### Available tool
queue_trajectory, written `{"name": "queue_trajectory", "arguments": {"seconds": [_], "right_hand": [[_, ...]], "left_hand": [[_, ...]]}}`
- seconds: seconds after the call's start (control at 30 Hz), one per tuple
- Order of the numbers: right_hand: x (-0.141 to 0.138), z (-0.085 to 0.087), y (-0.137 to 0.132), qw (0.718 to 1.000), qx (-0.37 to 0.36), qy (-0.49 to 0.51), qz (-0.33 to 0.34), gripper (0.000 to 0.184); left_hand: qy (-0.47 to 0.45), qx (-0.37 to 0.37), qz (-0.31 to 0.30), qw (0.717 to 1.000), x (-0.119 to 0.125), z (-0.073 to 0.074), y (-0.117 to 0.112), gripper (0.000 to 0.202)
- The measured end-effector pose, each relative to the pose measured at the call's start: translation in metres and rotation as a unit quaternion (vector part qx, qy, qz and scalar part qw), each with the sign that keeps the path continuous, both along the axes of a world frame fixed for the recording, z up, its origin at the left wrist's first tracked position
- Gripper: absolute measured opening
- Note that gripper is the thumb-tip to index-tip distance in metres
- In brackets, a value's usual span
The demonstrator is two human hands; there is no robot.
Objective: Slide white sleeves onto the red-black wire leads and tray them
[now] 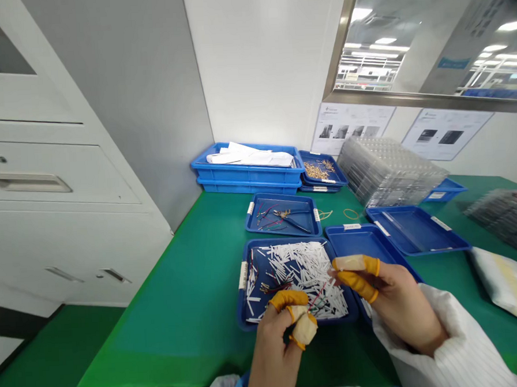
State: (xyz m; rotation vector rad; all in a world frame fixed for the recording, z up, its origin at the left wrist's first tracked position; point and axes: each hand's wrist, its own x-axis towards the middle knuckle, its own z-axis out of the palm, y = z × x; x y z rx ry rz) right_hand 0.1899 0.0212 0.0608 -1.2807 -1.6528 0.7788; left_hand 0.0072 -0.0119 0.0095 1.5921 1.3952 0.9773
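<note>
My left hand (278, 338), with orange finger cots on its fingertips, is closed over the front of a blue tray (241, 295). Thin red and green wires (319, 299) show at its fingertips, and it seems to pinch them. To the right, my right hand (391, 293) also wears orange cots and has thumb and finger pinched together above the tray's right edge. What is between those fingers is too small to make out. Many short white tubes (303, 260) lie loose in the tray, with dark and red wires (274, 286) among them.
Behind lies a tray (254, 228) with cutting pliers (292, 219) and wires. Farther back are trays with papers (248, 155) and small brass-coloured parts (315, 170). Right of centre are two blue trays (356, 240) (416, 225), stacked clear plastic trays (382, 167) and a white packet (506, 284).
</note>
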Motion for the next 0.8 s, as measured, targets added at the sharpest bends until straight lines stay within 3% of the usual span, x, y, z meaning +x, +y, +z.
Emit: {"name": "queue_trajectory", "arguments": {"seconds": [0.13, 0.23, 0.3, 0.4, 0.47, 0.8], "right_hand": [[0.005, 0.000, 0.009, 0.999, 0.040, 0.034, 0.012, 0.010], [0.004, -0.003, 0.011, 0.996, 0.027, 0.082, -0.017, 0.008], [0.001, -0.006, 0.009, 0.993, 0.016, 0.110, -0.032, 0.015], [-0.006, -0.007, 0.002, 0.994, 0.014, 0.109, 0.007, 0.024], [-0.010, -0.006, -0.003, 0.994, 0.015, 0.106, 0.029, 0.021], [-0.018, -0.002, -0.012, 0.986, 0.003, 0.165, 0.011, 0.014]], "left_hand": [[-0.007, -0.006, 0.008, 1.000, 0.002, -0.002, 0.002, 0.026], [-0.001, -0.017, 0.009, 1.000, 0.002, -0.003, 0.000, 0.024], [0.011, -0.022, 0.009, 1.000, 0.002, -0.002, -0.001, 0.023], [0.014, -0.007, 0.006, 1.000, 0.002, 0.000, -0.003, 0.023], [0.015, 0.004, 0.010, 1.000, 0.002, 0.000, -0.004, 0.024], [0.031, 0.014, 0.012, 0.999, -0.002, -0.004, -0.011, 0.027]]}}
